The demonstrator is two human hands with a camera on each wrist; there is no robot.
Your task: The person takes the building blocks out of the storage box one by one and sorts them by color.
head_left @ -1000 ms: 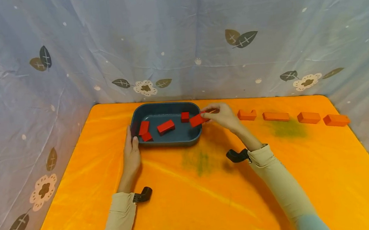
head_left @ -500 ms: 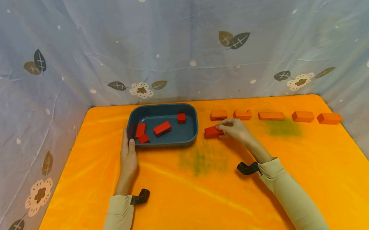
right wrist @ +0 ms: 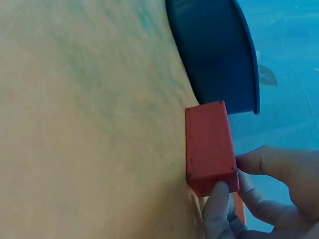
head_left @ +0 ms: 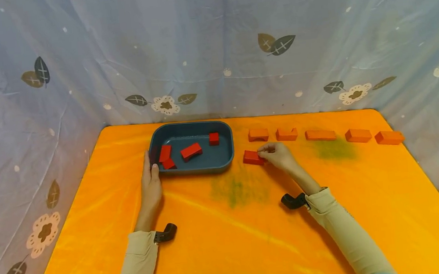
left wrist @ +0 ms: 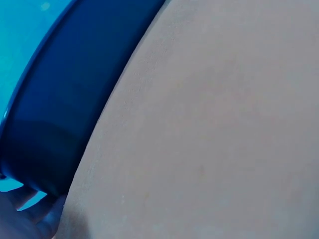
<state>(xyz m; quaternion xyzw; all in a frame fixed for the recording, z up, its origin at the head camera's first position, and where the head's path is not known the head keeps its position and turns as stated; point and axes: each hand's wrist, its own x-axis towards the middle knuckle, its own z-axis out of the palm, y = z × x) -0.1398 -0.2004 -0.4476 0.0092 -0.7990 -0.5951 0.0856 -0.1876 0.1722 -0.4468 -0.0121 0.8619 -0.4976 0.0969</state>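
Note:
A dark blue tray (head_left: 227, 154) sits at the back left of the orange table and holds several red blocks (head_left: 191, 151). My left hand (head_left: 149, 169) lies flat on the cloth, its straight fingers resting against the tray's left wall (left wrist: 60, 99). My right hand (head_left: 264, 152) pinches the end of a red block (head_left: 252, 157) that lies on the cloth just right of the tray. In the right wrist view the red block (right wrist: 209, 147) rests on the table beside the tray (right wrist: 219, 55), with my fingertips (right wrist: 219, 206) on its near end.
A row of several orange blocks (head_left: 320, 134) runs along the back of the table, from beside the tray (head_left: 258, 134) to the right edge (head_left: 389, 137). Patterned blue fabric walls (head_left: 212, 58) close in the back and both sides. A greenish smudge (head_left: 240, 190) marks the cloth.
My right hand carried the red block from over the tray's right rim and set it on the cloth to the tray's right. The left hand stayed against the tray.

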